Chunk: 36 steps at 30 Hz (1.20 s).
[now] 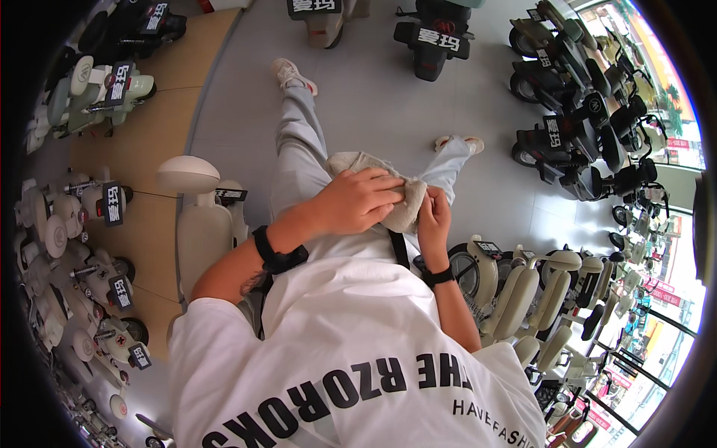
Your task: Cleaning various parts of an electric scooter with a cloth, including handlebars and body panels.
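Observation:
A crumpled beige-grey cloth (403, 213) is bunched up in front of my lap, held between both hands. My left hand (357, 200) reaches across it from the left, its fingers bent over the cloth and pressed together; the thumb side is partly hidden. At the cloth's right edge, my right hand (435, 218) pinches the fabric between thumb and fingers. Black bands circle both wrists. Below the cloth, a dark strap (398, 248) hangs over my white shirt.
Close at my left stands a cream scooter seat with a rounded backrest (188, 175). Several cream scooters (515, 299) crowd my right side. Dark scooters (571, 142) line the window at far right; more (441, 37) stand ahead. A wooden platform (168, 134) carries scooters on the left.

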Motion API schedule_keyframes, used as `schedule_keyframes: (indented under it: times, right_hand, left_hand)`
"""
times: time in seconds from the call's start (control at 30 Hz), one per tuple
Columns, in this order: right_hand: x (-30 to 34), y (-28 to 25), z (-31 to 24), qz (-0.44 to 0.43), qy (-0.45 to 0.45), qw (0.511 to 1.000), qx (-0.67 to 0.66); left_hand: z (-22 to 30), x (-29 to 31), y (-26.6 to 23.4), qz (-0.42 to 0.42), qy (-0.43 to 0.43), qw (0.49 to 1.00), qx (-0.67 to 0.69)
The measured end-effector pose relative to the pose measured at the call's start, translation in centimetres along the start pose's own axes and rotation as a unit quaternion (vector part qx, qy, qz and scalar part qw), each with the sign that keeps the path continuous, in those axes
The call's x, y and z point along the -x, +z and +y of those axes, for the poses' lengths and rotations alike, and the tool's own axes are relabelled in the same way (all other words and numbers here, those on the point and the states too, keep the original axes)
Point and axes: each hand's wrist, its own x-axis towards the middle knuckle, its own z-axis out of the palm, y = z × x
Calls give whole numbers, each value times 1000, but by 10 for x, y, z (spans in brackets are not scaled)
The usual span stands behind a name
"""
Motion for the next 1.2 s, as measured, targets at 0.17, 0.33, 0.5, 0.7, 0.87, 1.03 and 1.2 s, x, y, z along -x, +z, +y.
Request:
schedule_keyframes:
  times: [0.17, 0.33, 0.5, 0.7, 0.87, 1.03, 1.2]
  right_hand:
    - [-35, 24, 1, -87, 16, 994, -58]
    - [-10, 65, -53, -18, -143, 947, 286]
    - [-14, 48, -28, -29, -196, 961, 194]
    - [-19, 10, 24, -57, 94, 993, -44]
    - [-20, 47, -23, -20, -89, 958, 272]
    - [-21, 62, -41, -35, -241, 896, 371]
    - [-27, 24, 3, -89, -23, 996, 21]
  left_hand:
    - [-5, -14, 6, 30, -185, 980, 68]
    - [-51, 17, 24, -12, -248, 955, 163]
    - [-25, 11, 30, 38, -261, 956, 125]
    - [-4, -22, 35, -1, -105, 993, -58]
    - [-56, 14, 30, -5, -229, 945, 236]
    - [-69, 24, 38, -28, -312, 918, 241]
    - [-11, -17, 34, -12, -262, 964, 27]
